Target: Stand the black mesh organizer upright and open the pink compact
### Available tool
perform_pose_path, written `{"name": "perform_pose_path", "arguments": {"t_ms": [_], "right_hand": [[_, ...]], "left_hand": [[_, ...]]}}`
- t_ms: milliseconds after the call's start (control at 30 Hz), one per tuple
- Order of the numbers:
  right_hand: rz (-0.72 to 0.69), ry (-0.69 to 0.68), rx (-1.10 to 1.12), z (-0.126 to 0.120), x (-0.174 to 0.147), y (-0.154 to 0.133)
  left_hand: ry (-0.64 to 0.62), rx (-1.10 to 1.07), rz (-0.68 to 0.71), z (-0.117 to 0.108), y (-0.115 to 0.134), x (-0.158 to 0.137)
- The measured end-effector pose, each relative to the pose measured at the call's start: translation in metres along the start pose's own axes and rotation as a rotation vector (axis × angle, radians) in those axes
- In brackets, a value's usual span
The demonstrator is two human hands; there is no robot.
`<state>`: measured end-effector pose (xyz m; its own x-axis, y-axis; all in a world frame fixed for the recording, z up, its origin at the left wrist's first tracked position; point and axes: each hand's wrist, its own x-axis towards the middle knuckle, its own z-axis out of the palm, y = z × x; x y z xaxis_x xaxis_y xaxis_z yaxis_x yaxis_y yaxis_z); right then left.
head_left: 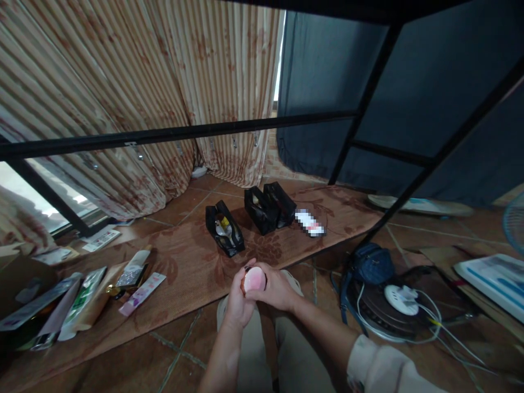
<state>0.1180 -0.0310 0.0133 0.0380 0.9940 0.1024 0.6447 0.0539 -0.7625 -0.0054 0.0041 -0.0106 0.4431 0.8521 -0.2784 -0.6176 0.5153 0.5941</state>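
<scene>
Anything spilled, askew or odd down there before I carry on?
Nothing looks spilled. The cable at right is untidy: it sprawls in loose loops and could snag. The white item beside the black bags is oddly pixelated.

Floral brown mat [184, 275] on tiled floor [182, 352].
On it lie three black pouches [267, 219], a purple-white packet [142, 295] and, seemingly, a green-white tube [82, 303].

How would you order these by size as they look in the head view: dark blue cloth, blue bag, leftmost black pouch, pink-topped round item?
1. Dark blue cloth
2. Blue bag and leftmost black pouch: too alike to rank
3. Pink-topped round item
</scene>
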Motion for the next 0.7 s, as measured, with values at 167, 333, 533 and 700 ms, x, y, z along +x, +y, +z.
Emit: {"name": "perform_pose_path", "arguments": {"t_ms": [167,333,533,700], "right_hand": [[-0.021,-0.017,0.021,-0.005,-0.002,0.001],[-0.09,-0.039,0.099,-0.008,-0.003,0.003],[-0.093,-0.029,0.069,-0.009,-0.003,0.003],[-0.092,-0.024,0.061,-0.008,-0.003,0.002]], "left_hand": [[0.013,-0.019,-0.018,-0.002,0.001,0.001],[0.027,-0.043,-0.05,0.004,0.005,-0.002],[0.016,-0.067,-0.07,0.008,0.008,-0.005],[0.014,-0.06,-0.081,0.009,0.009,-0.006]]}}
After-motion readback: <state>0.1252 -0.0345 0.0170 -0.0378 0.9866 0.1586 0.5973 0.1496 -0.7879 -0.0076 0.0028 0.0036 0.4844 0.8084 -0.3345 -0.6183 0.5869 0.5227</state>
